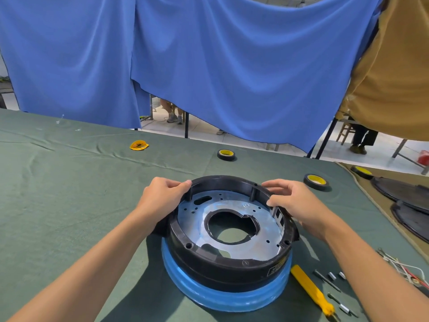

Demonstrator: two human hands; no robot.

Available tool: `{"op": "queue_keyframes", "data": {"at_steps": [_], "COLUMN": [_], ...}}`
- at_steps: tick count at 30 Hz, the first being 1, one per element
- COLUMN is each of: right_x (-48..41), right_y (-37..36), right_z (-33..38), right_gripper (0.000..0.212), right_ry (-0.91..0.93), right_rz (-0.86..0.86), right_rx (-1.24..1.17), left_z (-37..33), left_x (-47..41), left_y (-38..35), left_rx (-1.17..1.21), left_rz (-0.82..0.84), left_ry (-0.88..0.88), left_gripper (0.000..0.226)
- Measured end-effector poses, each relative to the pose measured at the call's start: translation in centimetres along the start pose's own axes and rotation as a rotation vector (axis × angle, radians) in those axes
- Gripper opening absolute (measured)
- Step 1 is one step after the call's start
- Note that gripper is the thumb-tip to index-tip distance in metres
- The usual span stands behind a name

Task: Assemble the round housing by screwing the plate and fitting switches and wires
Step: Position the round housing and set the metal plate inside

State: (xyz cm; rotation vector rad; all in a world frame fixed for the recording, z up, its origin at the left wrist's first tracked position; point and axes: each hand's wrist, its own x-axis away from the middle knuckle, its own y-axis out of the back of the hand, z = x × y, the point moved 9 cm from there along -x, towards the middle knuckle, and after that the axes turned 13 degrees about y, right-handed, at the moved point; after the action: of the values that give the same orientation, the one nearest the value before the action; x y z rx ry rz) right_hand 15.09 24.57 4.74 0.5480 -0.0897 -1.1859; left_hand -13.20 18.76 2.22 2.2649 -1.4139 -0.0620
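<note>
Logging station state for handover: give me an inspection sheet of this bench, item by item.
Surface: green cloth over the table, wrinkled.
Job's things: black round housing sits on a blue ring, with the metal plate lying inside; yellow-handled tool and small metal fasteners to its right.
Clutter: far tape roll, near tape roll, right tape roll, yellow wrapper, dark discs at right.
Grippers: left hand and right hand grip the housing's far rim.
Cables: wire bundle at the right edge, apart from the housing.
Surroundings: blue curtain, tan cloth; people's legs beyond.
</note>
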Motion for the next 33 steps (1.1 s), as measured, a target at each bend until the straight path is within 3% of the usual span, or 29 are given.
{"op": "queue_keyframes", "data": {"at_steps": [3, 10, 23, 29, 33], "right_x": [0.2, -0.8, -0.1, -0.4, -0.4], "right_y": [0.3, 1.5, 0.7, -0.7, -1.0], "right_z": [0.3, 2.3, 0.5, 0.4, 0.4], "right_gripper": [0.025, 0.032, 0.036, 0.011, 0.023], "right_ry": [0.013, 0.047, -0.008, 0.006, 0.002], "right_rz": [0.011, -0.025, -0.002, -0.027, -0.093], "right_rx": [0.105, 0.187, 0.129, 0.137, 0.16], "left_z": [0.1, 0.3, -0.3, -0.5, -0.7], "left_x": [-0.2, -0.6, 0.1, 0.3, 0.3], "left_y": [0.1, 0.4, 0.3, 0.4, 0.4], "left_rx": [-0.01, -0.101, -0.18, -0.182, -0.203], "left_rz": [-0.036, -0.118, -0.12, -0.111, -0.088], "left_ry": [-0.007, -0.026, -0.063, -0.061, -0.056], "left_gripper": [0.039, 0.048, 0.06, 0.056, 0.063]}}
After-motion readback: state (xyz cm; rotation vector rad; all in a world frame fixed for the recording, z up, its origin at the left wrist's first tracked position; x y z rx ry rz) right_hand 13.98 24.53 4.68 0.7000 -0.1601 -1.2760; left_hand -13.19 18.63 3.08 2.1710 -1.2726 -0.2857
